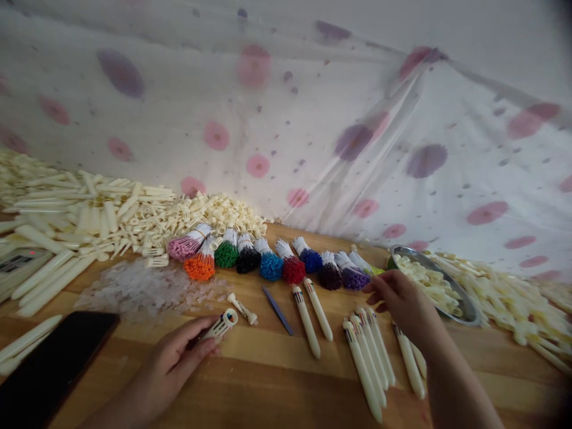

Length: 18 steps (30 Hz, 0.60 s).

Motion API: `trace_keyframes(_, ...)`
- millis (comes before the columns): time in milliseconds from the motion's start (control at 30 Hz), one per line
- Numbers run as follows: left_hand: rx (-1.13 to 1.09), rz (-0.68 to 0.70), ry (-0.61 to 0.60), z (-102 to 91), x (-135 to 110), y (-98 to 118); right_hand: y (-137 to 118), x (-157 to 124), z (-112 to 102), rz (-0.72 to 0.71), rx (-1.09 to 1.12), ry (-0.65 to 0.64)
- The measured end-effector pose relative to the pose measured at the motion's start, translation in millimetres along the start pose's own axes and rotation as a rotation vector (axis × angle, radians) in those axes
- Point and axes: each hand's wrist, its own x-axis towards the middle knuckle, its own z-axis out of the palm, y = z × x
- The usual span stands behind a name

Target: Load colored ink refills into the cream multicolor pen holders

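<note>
My left hand [172, 360] rests on the wooden table [268, 381], closed round a cream pen barrel [222, 325] whose open end shows coloured refills. My right hand [397, 301] reaches toward the row of refill bundles [268, 262], fingers pinched near the light green bundle [364, 262] at the right end; what it pinches is too small to name. Several finished cream pens [369, 363] lie below the right hand, two more [313, 316] at the middle. A single blue refill [277, 310] lies loose.
Heaps of cream pen parts [111, 208] fill the back left. A metal bowl [469, 310] of parts stands at the right beside more loose parts [513, 298]. Clear small pieces [134, 289] are spread left of centre. A black phone [53, 363] lies front left. A spotted sheet [313, 119] hangs behind.
</note>
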Motion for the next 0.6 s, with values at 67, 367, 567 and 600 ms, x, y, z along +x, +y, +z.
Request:
trace_keyframes(67, 0.036, 0.014, 0.006, 0.7, -0.7, 0.2, -31.6, -20.4, 0.7, -0.157, 0.017, -0.160)
trace_keyframes(367, 0.221, 0.093, 0.034, -0.1, -1.6, -2.9, -110.0, -60.2, 17.9, -0.722, 0.005, -0.297)
trace_keyframes(567, 0.331, 0.183, -0.020, -2.9, -0.8, -4.8, -113.1, -58.3, 29.8, -0.784, 0.010, -0.376)
trace_keyframes(600, 0.345, 0.187, -0.024, -3.1, -0.8, -5.6, -114.7, -58.5, 32.1, -0.795, 0.016, -0.387)
